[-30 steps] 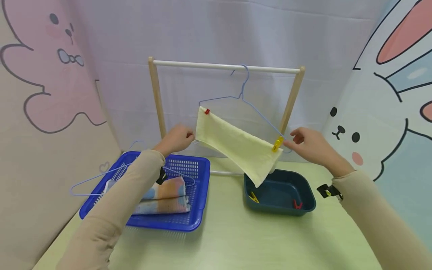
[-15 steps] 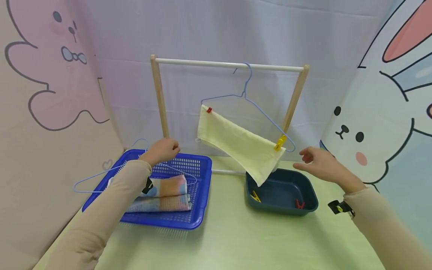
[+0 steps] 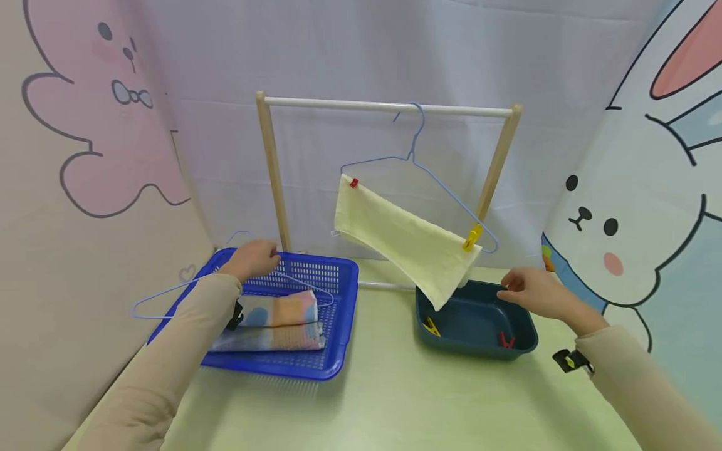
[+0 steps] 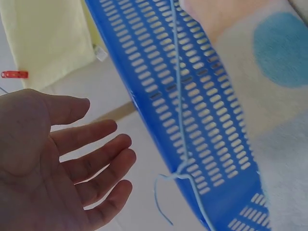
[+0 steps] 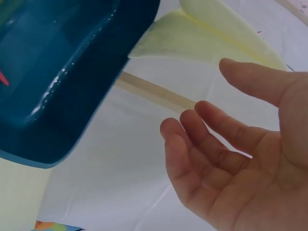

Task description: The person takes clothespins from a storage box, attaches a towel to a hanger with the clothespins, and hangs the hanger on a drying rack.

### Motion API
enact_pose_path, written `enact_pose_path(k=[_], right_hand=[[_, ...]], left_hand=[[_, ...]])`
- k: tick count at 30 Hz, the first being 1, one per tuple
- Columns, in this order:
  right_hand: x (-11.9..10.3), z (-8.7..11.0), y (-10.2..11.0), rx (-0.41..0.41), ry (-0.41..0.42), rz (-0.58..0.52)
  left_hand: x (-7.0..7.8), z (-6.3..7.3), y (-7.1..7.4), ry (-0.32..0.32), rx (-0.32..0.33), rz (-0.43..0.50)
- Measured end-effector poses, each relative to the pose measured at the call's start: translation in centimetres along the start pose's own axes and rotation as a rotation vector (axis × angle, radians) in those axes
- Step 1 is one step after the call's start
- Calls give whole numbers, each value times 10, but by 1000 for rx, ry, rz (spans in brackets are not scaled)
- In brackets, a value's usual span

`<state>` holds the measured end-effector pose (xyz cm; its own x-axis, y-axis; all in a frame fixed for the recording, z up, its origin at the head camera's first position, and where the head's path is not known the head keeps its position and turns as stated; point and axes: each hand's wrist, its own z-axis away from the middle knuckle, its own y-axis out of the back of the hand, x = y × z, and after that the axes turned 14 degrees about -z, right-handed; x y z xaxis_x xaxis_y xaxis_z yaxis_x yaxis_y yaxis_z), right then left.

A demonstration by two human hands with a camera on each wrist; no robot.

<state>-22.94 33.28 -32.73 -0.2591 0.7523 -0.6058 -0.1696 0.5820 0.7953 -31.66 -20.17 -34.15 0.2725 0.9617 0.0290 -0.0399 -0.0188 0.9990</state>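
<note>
My left hand (image 3: 251, 258) hovers over the back of the blue basket (image 3: 351, 300), with loosely bent fingers and nothing held. A blue wire hanger (image 4: 179, 96) lies across that basket, apart from the fingers in the left wrist view. Beside the dark teal bin (image 3: 474, 351), near its back right rim, is my right hand (image 3: 533, 291), its fingers relaxed and holding nothing. A pale yellow towel (image 3: 406, 241) hangs tilted, its right end lower, from another blue hanger (image 3: 389, 158). A red clothespin (image 3: 353, 183) and a yellow clothespin (image 3: 472, 238) clip it.
The hanger hooks over the white bar (image 3: 338, 104) of a wooden-legged rack. Folded patterned towels (image 3: 282, 310) lie in the basket. Inside the bin are a yellow clothespin (image 3: 432, 327) and a red clothespin (image 3: 506, 340). Cloth walls stand at the back and sides.
My left hand has moved from the yellow towel's left edge leftward and down to the basket. My right hand has left the yellow clothespin and come down to the right, beside the bin.
</note>
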Motion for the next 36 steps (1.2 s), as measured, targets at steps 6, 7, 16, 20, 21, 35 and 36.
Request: enact_pose_path(k=[6, 7, 16, 20, 21, 35, 36], right_hand=[[12, 0, -8, -49, -3, 10], [13, 0, -10, -55, -6, 10], [26, 1, -25, -112, -19, 15], [31, -1, -30, -127, -24, 39], [32, -1, -31, -129, -21, 46], [46, -2, -55, -259, 4, 83], [47, -2, -57, -269, 2, 82]], left_hand=[[-22, 2, -8, 94, -4, -54], [-26, 2, -10, 106, -1, -59], [-43, 3, -20, 145, -2, -94], [-44, 3, -19, 160, -32, -82], [-45, 3, -20, 167, -40, -79], [-57, -6, -33, 254, -98, 2], [-57, -6, -33, 254, -105, 0]])
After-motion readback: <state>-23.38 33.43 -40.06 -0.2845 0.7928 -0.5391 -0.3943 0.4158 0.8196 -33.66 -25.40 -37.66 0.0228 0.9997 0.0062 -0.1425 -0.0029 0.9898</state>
